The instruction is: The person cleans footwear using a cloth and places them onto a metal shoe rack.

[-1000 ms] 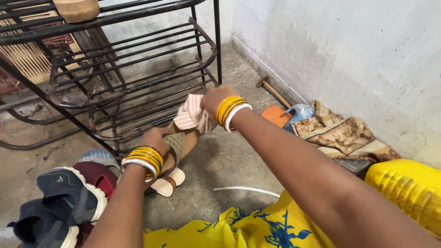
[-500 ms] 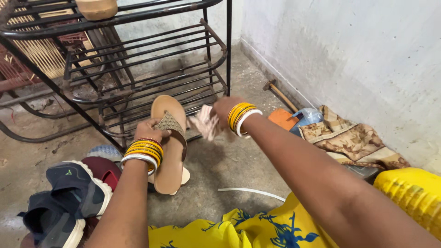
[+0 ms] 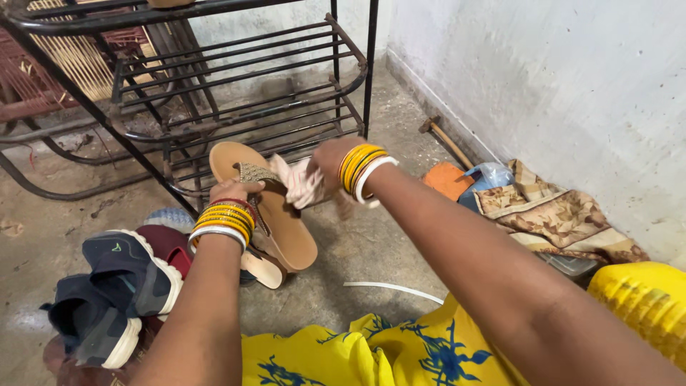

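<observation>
Holding the tan sandal (image 3: 275, 214) near the middle of the frame, our left hand (image 3: 232, 191) had its fingers closed on the strap. Our right hand (image 3: 325, 161) gripped a striped cloth (image 3: 300, 182) against the sandal. Behind stood a black metal rack (image 3: 236, 78); dark sneakers (image 3: 114, 286) lay lower left.

- Left arm reaches forward from the near left, forearm straight, bangles at the wrist.
- Left hand (image 3: 232, 191) is curled shut, knuckles up.
- Right arm crosses from the near right toward the far centre.
- Right hand (image 3: 325, 161) is clenched, just right of the left.
</observation>
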